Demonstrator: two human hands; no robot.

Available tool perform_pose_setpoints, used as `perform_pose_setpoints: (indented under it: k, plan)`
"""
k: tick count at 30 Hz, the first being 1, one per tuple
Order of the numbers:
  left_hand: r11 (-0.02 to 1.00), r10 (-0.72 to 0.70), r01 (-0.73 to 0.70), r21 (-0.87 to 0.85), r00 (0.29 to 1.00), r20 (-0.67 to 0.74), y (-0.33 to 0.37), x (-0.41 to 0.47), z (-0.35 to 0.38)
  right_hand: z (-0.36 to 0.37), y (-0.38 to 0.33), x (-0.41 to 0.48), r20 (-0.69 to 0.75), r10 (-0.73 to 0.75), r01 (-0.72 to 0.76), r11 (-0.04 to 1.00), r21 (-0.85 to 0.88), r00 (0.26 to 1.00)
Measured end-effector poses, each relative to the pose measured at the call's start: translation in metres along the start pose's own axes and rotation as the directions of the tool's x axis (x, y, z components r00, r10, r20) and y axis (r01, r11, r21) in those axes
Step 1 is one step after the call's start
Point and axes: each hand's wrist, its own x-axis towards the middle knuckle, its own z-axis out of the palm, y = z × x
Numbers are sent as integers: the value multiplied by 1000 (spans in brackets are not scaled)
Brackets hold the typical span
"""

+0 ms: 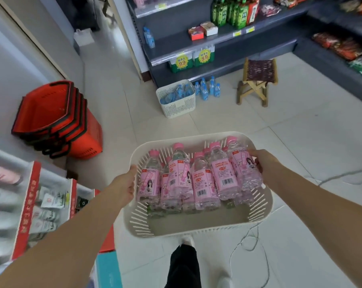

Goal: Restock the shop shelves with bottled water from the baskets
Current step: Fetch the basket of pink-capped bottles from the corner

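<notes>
Two hands carry the white basket [196, 231] of pink-labelled bottles [203, 181] above the floor. The left hand [125, 183] grips its left rim, and the right hand [263, 163] curls over the right rim, against a bottle. The bottles lie loosely heaped, so a level carry seems wise, setting down beside the second basket [176, 107] below the shelves [223, 46].

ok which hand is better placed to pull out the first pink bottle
Right, probably: the right hand grips the basket rim with its fingers against the rightmost pink bottle. The left hand holds the opposite rim and could steady the basket.
</notes>
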Motion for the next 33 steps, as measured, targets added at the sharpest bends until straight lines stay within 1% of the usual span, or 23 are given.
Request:
perform_pose_setpoints:
  k: [2,8,12,15,19,26,29,33]
  plan:
    - [999,10,-10,-37,1000,10,32,23,12,21,-21,19,-11,10,-10,1000,6,1000]
    - [999,35,-36,10,997,70,136,108,42,85,-88,84,-53,48,-44,996,74,997]
    - [997,65,-68,36,995,79,197,173,66,118,-129,138,-94,29,-18,992,122,995]
    - [997,55,-58,56,997,59,236,221,85,145,-164,181,-98,33,-21,993,120,995]
    - [998,13,-14,60,1000,17,277,293,116,180,-215,244,-128,23,-12,996,92,992]
    - [998,-65,66,13,998,-23,337,410,192,233,-292,387,-103,65,-65,998,-1,993]
    - [995,-100,101,2,991,-84,346,468,221,256,-312,451,-115,57,-62,997,-43,992]
    - [990,-141,138,-36,984,-113,349,551,254,286,-326,540,-121,39,-51,994,-98,992]
